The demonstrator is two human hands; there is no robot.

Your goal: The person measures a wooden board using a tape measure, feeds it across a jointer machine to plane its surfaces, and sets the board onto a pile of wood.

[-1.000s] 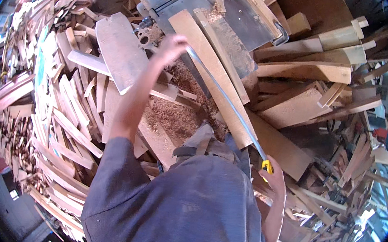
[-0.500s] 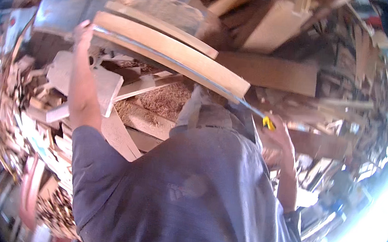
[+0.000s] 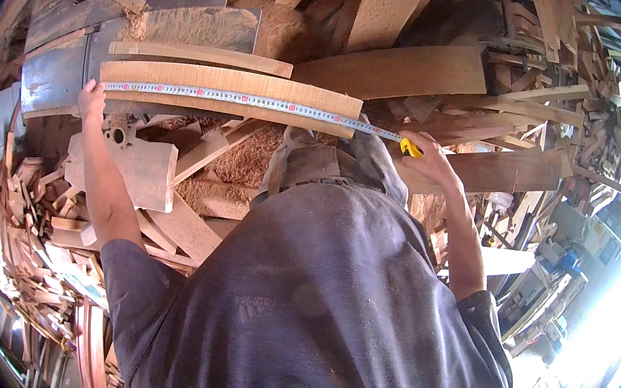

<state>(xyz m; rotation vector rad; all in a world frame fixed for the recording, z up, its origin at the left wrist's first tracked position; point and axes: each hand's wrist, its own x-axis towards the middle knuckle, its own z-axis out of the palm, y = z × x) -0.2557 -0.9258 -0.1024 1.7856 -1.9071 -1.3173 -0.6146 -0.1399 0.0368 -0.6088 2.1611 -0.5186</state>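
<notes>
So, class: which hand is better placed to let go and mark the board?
Probably the right hand: it holds the yellow tape case past the board's end, while the left hand pins the tape's start.

shirt [image 3: 313, 309]: dusty grey-blue, short sleeves | forearms bare | trousers grey

I see strong daylight glare blowing out the lower right, well right of my right hand [image 3: 426, 157]. The centre is sharp; straight edges bend toward the dark rim.
</notes>
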